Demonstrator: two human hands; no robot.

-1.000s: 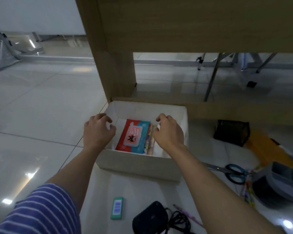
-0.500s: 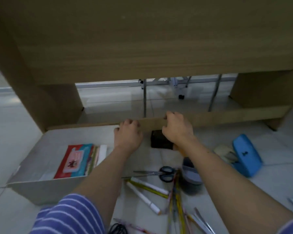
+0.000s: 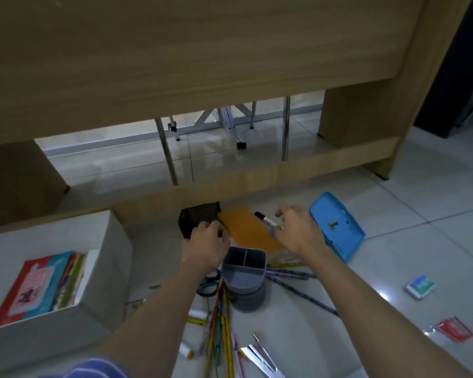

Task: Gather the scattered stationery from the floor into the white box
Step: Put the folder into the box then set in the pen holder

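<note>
The white rectangular cardboard box (image 3: 112, 257) sits on the floor at the lower left of the frame, already holding a red-and-teal packet (image 3: 36, 287) and some slim coloured items standing against its right wall. Most of the stationery still lies outside it, in the middle and right of the frame.

At centre frame the left hand (image 3: 206, 245) has its fingers curled against the near edge of a black mesh pen holder (image 3: 198, 221) that lies tipped under the low wooden rail (image 3: 257, 178); whether it truly grips it I cannot tell. The right hand (image 3: 298, 231) hovers spread, fingers loosely bent, over a black-capped white marker (image 3: 265, 219) resting on an orange flat sheet (image 3: 246, 231), touching nothing I can make out.

The step looks like a two-handed pickup. Done well, the left would close firmly on the mesh rim and draw the holder clear of the rail before lifting; the right would pinch the marker mid-barrel so it does not roll off the sheet.

Just below the hands stands a grey two-compartment plastic desk organiser (image 3: 243, 271), with patterned pencils (image 3: 223, 323) fanned around it and blue-handled scissors (image 3: 208, 286) beside; sweeping back low could knock these. A blue plastic case (image 3: 336, 227) lies to the right.
</note>
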